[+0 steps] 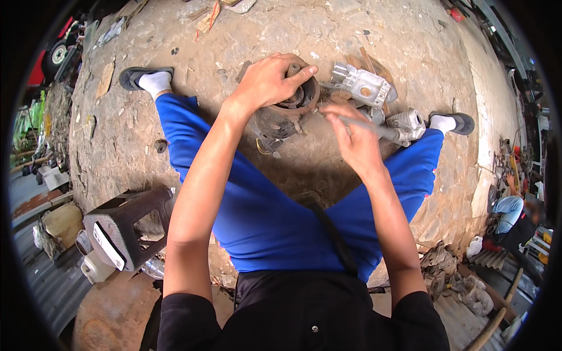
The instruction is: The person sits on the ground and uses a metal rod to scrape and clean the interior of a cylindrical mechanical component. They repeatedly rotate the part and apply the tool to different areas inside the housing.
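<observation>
Between my legs on the ground sits a dark, rusty motor-like part (pixel 276 124) with a round, open rim (pixel 310 100). My left hand (pixel 272 81) is wrapped over its top, thumb stretched toward the rim. A dark, ridged piece (pixel 293 70) stands up between thumb and fingers. Just right of the rim, my right hand (pixel 356 140) is closed on a grey, rod-like tool (pixel 363 123), smeared by motion; its exact kind cannot be made out. Whether the tool touches the rim is unclear.
A silvery metal casting (pixel 363 85) lies beyond my right hand, with another ribbed metal part (pixel 407 124) beside my right foot. A dark plastic stool (pixel 132 225) is at my left. Another person (pixel 512 216) sits at the far right. Scraps and bags (pixel 459 286) lie lower right.
</observation>
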Tool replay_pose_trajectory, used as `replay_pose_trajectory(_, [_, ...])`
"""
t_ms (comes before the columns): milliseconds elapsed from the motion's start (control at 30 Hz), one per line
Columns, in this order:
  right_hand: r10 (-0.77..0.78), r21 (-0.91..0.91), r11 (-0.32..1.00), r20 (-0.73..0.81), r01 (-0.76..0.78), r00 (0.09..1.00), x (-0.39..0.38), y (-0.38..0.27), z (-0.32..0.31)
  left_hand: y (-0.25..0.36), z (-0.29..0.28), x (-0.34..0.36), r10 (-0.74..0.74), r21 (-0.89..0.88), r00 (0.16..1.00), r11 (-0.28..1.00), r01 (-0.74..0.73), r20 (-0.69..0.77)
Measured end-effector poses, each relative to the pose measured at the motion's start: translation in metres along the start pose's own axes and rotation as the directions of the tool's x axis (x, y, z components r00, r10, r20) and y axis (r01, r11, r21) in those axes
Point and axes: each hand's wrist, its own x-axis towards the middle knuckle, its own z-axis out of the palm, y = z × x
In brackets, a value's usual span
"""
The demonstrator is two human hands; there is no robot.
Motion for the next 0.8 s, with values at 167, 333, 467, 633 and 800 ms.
replay_pose_trajectory(167, [0.151,0.110,0.983,-0.040,-0.146,0.988,-0.001,-0.004,-0.013,-0.005,0.001,-0.003,0.050,0.012,0.999,0.999,-0.050,-0.021])
replay_pose_trajectory(333, [0.158,0.205,0.964,0.061,-0.168,0.985,-0.002,-0.008,-0.018,-0.002,0.005,-0.006,0.110,0.019,0.993,0.994,-0.109,-0.044])
replay_pose_trajectory(467, [-0.019,-0.096,0.995,-0.003,0.019,1.000,0.000,-0.008,-0.017,-0.002,0.003,-0.005,0.098,0.002,0.995,0.995,-0.098,-0.034])
replay_pose_trajectory(633, [-0.116,-0.144,0.982,0.058,0.123,0.992,-0.005,-0.030,-0.012,-0.006,0.000,-0.007,0.068,-0.011,0.998,0.998,-0.068,-0.020])
replay_pose_trajectory(800, [-0.181,-0.312,0.930,0.067,0.193,0.981,-0.020,-0.034,-0.001,-0.001,-0.003,-0.012,0.062,0.014,0.997,0.998,-0.061,-0.047])
